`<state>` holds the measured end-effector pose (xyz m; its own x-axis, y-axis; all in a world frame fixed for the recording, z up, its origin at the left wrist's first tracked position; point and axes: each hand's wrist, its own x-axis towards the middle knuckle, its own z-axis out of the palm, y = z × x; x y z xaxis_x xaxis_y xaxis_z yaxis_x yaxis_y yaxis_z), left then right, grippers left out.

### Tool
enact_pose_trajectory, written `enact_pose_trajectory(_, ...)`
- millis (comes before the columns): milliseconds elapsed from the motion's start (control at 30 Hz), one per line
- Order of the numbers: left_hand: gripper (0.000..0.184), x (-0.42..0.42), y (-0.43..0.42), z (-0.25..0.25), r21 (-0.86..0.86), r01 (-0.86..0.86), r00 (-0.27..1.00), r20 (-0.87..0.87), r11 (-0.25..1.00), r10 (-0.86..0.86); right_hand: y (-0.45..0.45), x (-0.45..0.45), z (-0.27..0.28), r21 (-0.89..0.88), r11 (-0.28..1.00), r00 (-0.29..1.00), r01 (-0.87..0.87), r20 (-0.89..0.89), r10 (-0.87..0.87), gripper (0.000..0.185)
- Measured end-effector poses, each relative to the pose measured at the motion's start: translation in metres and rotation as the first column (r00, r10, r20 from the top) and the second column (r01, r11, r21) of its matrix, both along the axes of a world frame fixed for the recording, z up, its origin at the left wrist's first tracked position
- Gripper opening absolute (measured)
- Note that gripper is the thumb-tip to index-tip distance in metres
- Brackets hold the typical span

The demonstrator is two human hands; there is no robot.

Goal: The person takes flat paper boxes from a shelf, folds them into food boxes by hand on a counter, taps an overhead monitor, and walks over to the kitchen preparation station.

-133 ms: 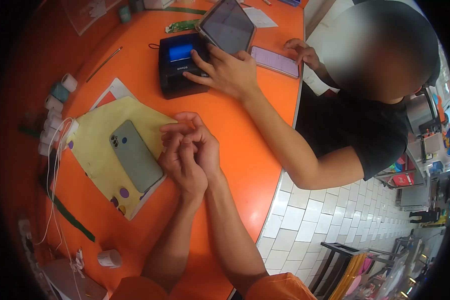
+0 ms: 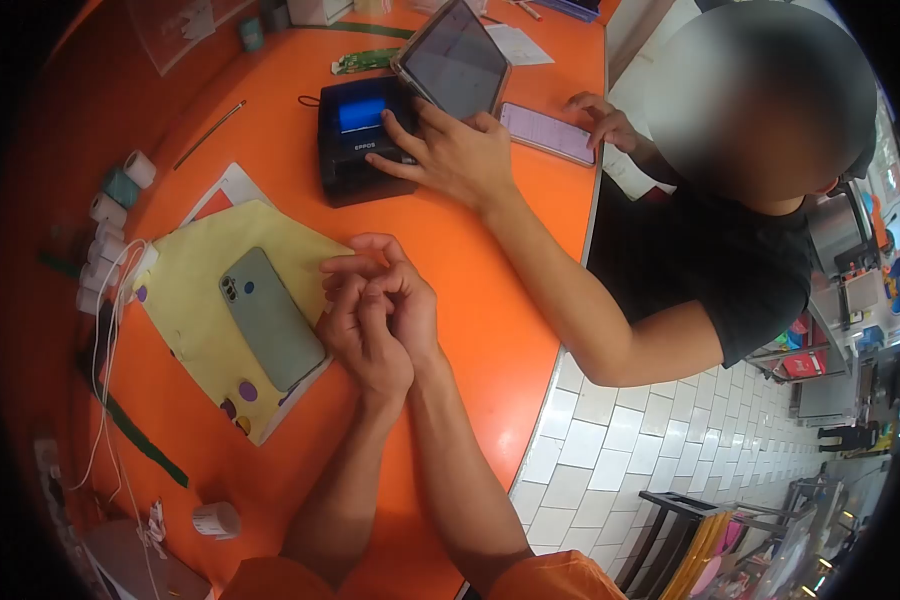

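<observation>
Over the orange counter [image 2: 470, 400], my left hand [image 2: 365, 345] and my right hand [image 2: 412, 312] rest against each other. The left one is loosely closed, its curled fingers and thumb lying against the right palm. My right hand has its fingers spread loosely towards the left, and no object shows in either hand. Close by on the left, a grey-green smartphone [image 2: 272, 320] lies face down on a yellow sheet [image 2: 195, 270] with purple dots. Part of the fingers is hidden where the hands overlap.
Across the counter, a person in a black shirt [image 2: 705, 270] has one hand [image 2: 460, 155] on a black receipt printer [image 2: 355, 180] and the other at a lit phone [image 2: 550, 133]. Behind stands a tablet [image 2: 455, 60]. Paper rolls [image 2: 108, 208] and a white cable [image 2: 107, 350] lie left.
The whole view has shifted slightly, with the counter things a little lower in the picture. My hands keep the same pose.
</observation>
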<state>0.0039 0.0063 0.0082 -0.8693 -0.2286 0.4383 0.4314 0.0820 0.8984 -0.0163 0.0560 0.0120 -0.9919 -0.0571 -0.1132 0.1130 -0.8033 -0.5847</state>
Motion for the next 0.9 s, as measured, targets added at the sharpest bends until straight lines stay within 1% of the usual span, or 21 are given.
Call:
enact_pose_trajectory(33,0.029,0.001,0.001,0.002,0.006,-0.008,0.993,0.116,1.000,0.007,0.000,0.000,0.000,-0.004,1.000,1.000,0.004,0.003,-0.004,0.048)
enact_pose_trajectory(67,0.029,0.001,0.002,0.004,0.006,-0.008,0.993,0.115,1.000,0.008,0.000,0.000,0.001,-0.004,1.000,1.000,0.004,0.003,-0.004,0.048)
enact_pose_trajectory(133,0.029,0.001,0.004,0.006,-0.060,-0.071,0.992,0.100,0.996,0.077,0.002,0.001,0.003,-0.039,0.999,0.998,-0.029,-0.051,0.027,0.048)
enact_pose_trajectory(167,0.029,0.000,0.003,0.005,-0.060,-0.070,0.992,0.101,0.996,0.076,0.002,0.000,0.001,-0.039,0.999,0.998,-0.028,-0.050,0.026,0.048)
enact_pose_trajectory(233,0.028,-0.003,-0.002,-0.002,-0.024,-0.022,1.000,0.016,0.999,0.022,0.000,0.000,-0.001,-0.002,1.000,1.000,0.002,-0.011,-0.002,0.048)
enact_pose_trajectory(333,0.029,-0.010,-0.005,-0.015,0.025,0.054,0.991,-0.120,0.998,-0.051,0.001,-0.001,-0.002,0.002,1.000,1.000,-0.003,-0.007,0.003,0.048)
enact_pose_trajectory(367,0.029,-0.012,-0.004,-0.017,0.026,0.054,0.991,-0.120,0.998,-0.050,0.001,-0.001,-0.002,0.002,1.000,1.000,-0.003,-0.008,0.003,0.048)
enact_pose_trajectory(433,0.028,-0.021,0.002,-0.023,0.029,-0.047,0.962,-0.269,0.998,0.053,0.001,-0.001,-0.002,-0.011,1.000,1.000,-0.008,-0.011,0.008,0.049)
enact_pose_trajectory(467,0.028,0.020,-0.001,-0.082,0.027,-0.047,0.962,-0.268,0.999,0.053,0.001,0.000,-0.001,-0.012,1.000,1.000,-0.008,-0.010,0.008,0.049)
enact_pose_trajectory(500,0.028,0.026,-0.008,-0.134,0.192,-0.105,0.880,0.475,0.976,0.001,0.001,0.000,0.000,0.003,1.000,1.000,-0.004,-0.008,0.004,0.049)
enact_pose_trajectory(533,0.028,-0.117,-0.042,-0.158,0.264,-0.260,0.315,0.932,0.929,-0.177,0.001,0.001,0.001,0.018,1.000,1.000,0.000,-0.006,0.000,0.049)
enact_pose_trajectory(567,0.028,0.026,-0.009,-0.132,0.265,-0.260,0.315,0.932,0.929,-0.178,0.001,0.001,0.002,0.018,1.000,1.000,0.000,-0.006,0.000,0.049)
enact_pose_trajectory(600,0.028,0.021,-0.002,-0.075,0.192,-0.077,0.828,0.559,0.978,-0.045,0.001,0.000,0.003,0.006,1.000,1.000,0.002,0.003,-0.002,0.049)
enact_pose_trajectory(633,0.028,-0.009,-0.005,-0.016,0.016,0.021,0.998,-0.065,1.000,-0.020,0.001,0.000,0.003,-0.007,1.000,1.000,0.005,0.012,-0.004,0.049)
enact_pose_trajectory(667,0.028,-0.008,0.001,-0.013,0.016,0.020,0.998,-0.065,1.000,-0.019,0.001,0.000,0.003,-0.007,1.000,1.000,0.004,0.012,-0.004,0.049)
enact_pose_trajectory(733,0.028,-0.010,0.006,-0.010,0.049,-0.078,0.983,-0.160,0.996,0.085,0.001,0.001,0.002,0.003,1.000,1.000,0.002,0.000,-0.002,0.048)
enact_pose_trajectory(767,0.028,-0.011,0.003,-0.012,0.049,-0.078,0.984,-0.159,0.996,0.085,0.001,0.000,0.001,0.003,1.000,1.000,0.002,0.000,-0.002,0.048)
enact_pose_trajectory(833,0.029,-0.014,-0.004,-0.018,-0.024,0.014,0.986,-0.168,1.000,-0.018,0.001,-0.001,-0.002,-0.035,0.999,1.000,0.002,-0.008,-0.002,0.048)
enact_pose_trajectory(867,0.029,-0.013,-0.001,-0.013,-0.024,0.014,0.986,-0.168,1.000,-0.018,0.001,0.000,0.000,-0.035,0.999,1.000,0.001,-0.008,-0.002,0.048)
enact_pose_trajectory(900,0.031,-0.012,0.006,-0.003,-0.015,-0.075,0.986,-0.153,0.997,0.072,0.001,0.001,0.003,-0.018,1.000,1.000,0.001,-0.001,-0.001,0.048)
